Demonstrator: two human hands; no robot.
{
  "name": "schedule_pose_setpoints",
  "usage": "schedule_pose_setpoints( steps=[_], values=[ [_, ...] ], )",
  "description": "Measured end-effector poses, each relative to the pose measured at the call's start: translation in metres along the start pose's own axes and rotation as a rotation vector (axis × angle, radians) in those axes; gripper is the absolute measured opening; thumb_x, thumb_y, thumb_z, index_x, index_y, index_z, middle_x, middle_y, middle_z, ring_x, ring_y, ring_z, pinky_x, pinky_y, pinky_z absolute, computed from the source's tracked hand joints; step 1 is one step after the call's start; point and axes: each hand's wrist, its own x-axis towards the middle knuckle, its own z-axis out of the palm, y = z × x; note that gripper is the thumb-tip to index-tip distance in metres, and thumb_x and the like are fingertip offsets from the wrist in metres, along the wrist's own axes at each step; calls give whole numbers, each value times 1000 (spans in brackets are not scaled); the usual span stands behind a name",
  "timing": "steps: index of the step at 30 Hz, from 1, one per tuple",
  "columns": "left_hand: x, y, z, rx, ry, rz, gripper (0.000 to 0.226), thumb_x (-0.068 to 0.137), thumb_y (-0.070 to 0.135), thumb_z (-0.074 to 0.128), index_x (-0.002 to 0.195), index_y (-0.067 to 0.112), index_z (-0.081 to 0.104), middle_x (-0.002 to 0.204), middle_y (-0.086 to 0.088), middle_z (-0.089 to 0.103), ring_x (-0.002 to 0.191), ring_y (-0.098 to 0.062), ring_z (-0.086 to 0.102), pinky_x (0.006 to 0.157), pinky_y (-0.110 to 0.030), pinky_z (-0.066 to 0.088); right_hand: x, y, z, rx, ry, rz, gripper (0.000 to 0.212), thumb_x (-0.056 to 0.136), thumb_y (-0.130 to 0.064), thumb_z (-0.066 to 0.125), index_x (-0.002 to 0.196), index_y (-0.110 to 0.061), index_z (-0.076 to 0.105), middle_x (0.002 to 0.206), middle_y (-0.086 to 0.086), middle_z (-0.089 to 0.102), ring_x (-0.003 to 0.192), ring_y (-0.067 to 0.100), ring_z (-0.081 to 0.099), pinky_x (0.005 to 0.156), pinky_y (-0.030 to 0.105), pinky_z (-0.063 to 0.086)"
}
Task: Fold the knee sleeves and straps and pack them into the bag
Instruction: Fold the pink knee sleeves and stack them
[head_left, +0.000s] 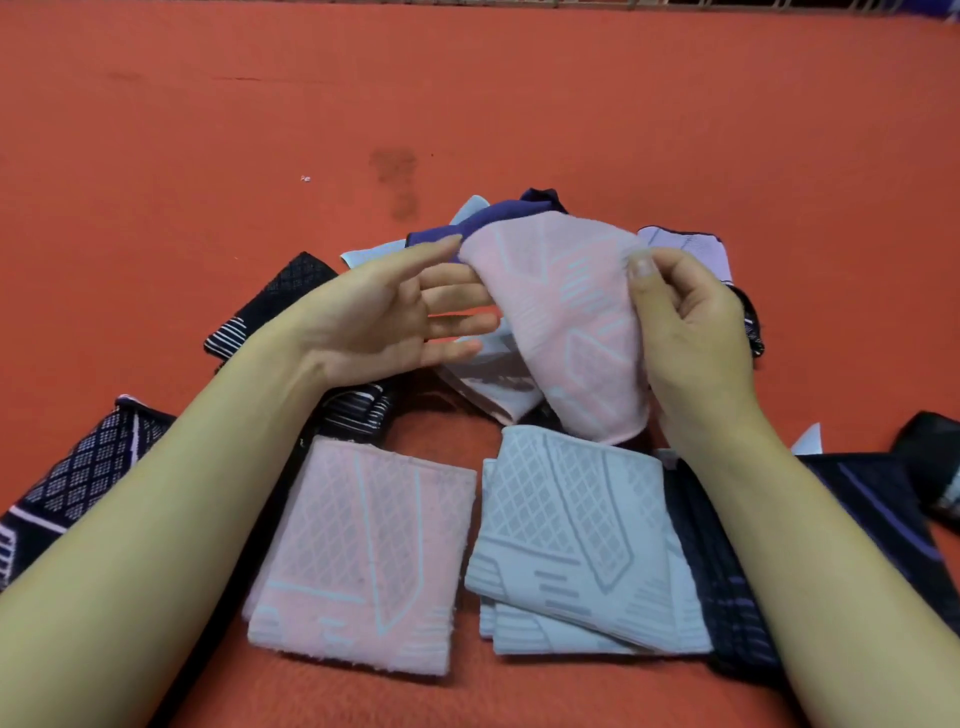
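A pink knee sleeve with pale blue lines hangs in the air above the pile. My right hand pinches its right edge between thumb and fingers. My left hand is spread flat, fingers straight, touching the sleeve's left edge. Below lie a folded pink sleeve and a folded light blue sleeve, side by side. No bag is plainly visible.
Everything lies on an orange-red cloth surface. Dark navy patterned sleeves lie at the left, behind my left wrist and under my right forearm. Purple and lilac pieces are heaped behind the held sleeve.
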Motion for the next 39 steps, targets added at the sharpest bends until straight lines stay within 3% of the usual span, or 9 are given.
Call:
schedule_pose_setpoints(
  steps=[4, 10, 16, 20, 23, 28, 32, 35, 39],
  values=[
    [-1, -4, 7, 192, -29, 39, 45, 99, 41, 58, 130, 9, 68, 120, -12, 73, 114, -25, 69, 99, -41, 59, -2, -4, 4, 100, -62, 41, 13, 102, -32, 61, 94, -28, 72, 72, 6, 57, 71, 16, 45, 67, 30, 38],
    [-4, -8, 12, 376, 4, 69, 53, 86, 38, 71, 111, -9, 73, 116, -18, 76, 105, -25, 70, 104, -45, 51, -3, -6, 5, 60, -121, -10, 6, 106, -19, 58, 106, -13, 60, 55, -20, 59, 56, -3, 47, 60, 13, 38],
    [-1, -3, 14, 368, 189, 184, 46, 92, 50, 70, 109, 8, 77, 108, 0, 75, 96, -9, 65, 75, -25, 52, -6, -4, 0, -160, -64, -144, 24, 105, -30, 60, 128, -32, 56, 70, -27, 65, 68, 3, 51, 70, 27, 41],
    [-1, -8, 11, 556, 255, 444, 47, 88, 61, 72, 85, 15, 78, 130, 1, 66, 127, 1, 57, 107, -38, 49, -5, -8, 1, -233, -26, -201, 18, 104, -31, 58, 116, -32, 72, 109, -12, 74, 107, 11, 68, 96, 37, 53],
    [-7, -6, 12, 675, 171, 508, 25, 83, 51, 76, 82, 27, 70, 147, 2, 58, 142, 3, 46, 117, -32, 38, -5, -10, 1, -126, 1, -150, 9, 104, -28, 61, 108, -27, 70, 94, -13, 76, 92, 0, 70, 86, 27, 52],
    [-2, -16, 16, 683, 137, 577, 29, 87, 18, 84, 94, 7, 58, 114, -7, 74, 107, -16, 70, 104, -51, 54, -5, -10, 0, -58, -26, -115, 7, 104, -25, 64, 109, -21, 66, 58, -13, 58, 56, 2, 44, 58, 20, 36],
    [-2, -15, 19, 586, 195, 622, 32, 95, 16, 76, 100, -5, 53, 98, -31, 70, 91, -22, 69, 93, -57, 56, -6, -11, 3, -54, -34, -122, 22, 100, -19, 69, 121, -17, 62, 97, -7, 76, 89, 8, 71, 81, 25, 54],
    [-4, -12, 22, 464, 216, 615, 20, 100, 12, 69, 104, 3, 52, 87, -20, 70, 82, -22, 66, 76, -41, 62, -7, -10, 6, -24, 4, -67, 47, 97, -23, 73, 137, -18, 49, 122, -2, 61, 94, 9, 69, 83, 20, 53],
    [-4, -9, 24, 324, 262, 576, 18, 101, 14, 67, 108, 8, 52, 76, -8, 65, 67, -14, 62, 57, -27, 55, -7, -10, 7, 68, -227, 354, 49, 94, -49, 71, 135, -27, 57, 123, 1, 68, 96, 12, 75, 77, 28, 60]
  ],
)
